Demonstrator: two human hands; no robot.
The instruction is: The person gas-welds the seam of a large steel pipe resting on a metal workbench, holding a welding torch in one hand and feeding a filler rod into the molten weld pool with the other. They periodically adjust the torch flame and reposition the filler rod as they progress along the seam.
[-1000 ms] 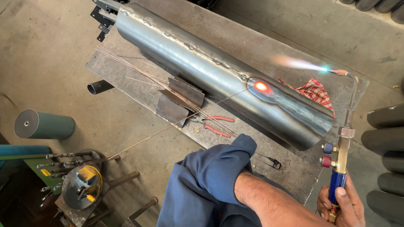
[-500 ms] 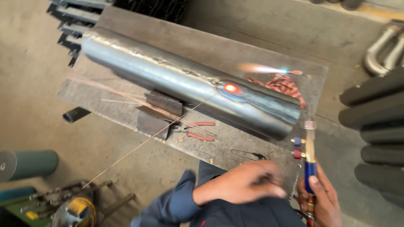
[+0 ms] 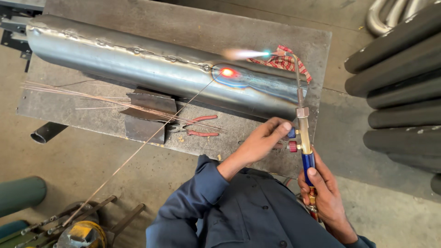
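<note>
A blue-handled gas torch (image 3: 305,151) is held tight in the right hand (image 3: 324,193), with all the fingers wrapped around the handle. The small blue and red knobs on the torch are touched by the fingertips of the left hand (image 3: 262,140); the fingers are pinched narrow at the blue knob, and nothing else is held in that hand. A flame (image 3: 245,54) is blown from the bent torch tip, just above the long steel pipe (image 3: 151,69).

The pipe is laid across the metal table (image 3: 197,23), and its near end is found close to the table's right edge. A red glowing spot (image 3: 228,72) is seen on top of the pipe, near that end. The spot is touched by the tip of a thin long rod (image 3: 138,149), which is stretched down past the table's front edge.

In front of the pipe, a bunch of thin rods (image 3: 92,98), a bent metal piece (image 3: 147,115) and red-handled pliers (image 3: 197,126) are laid on the table. Behind the pipe's near end, a red checked cloth (image 3: 287,59) is seen.

Bare floor is left open below the front edge of the table. To the right of the pipe, beyond the table's edge, dark pipes (image 3: 399,92) are stacked, so little room is left there.
</note>
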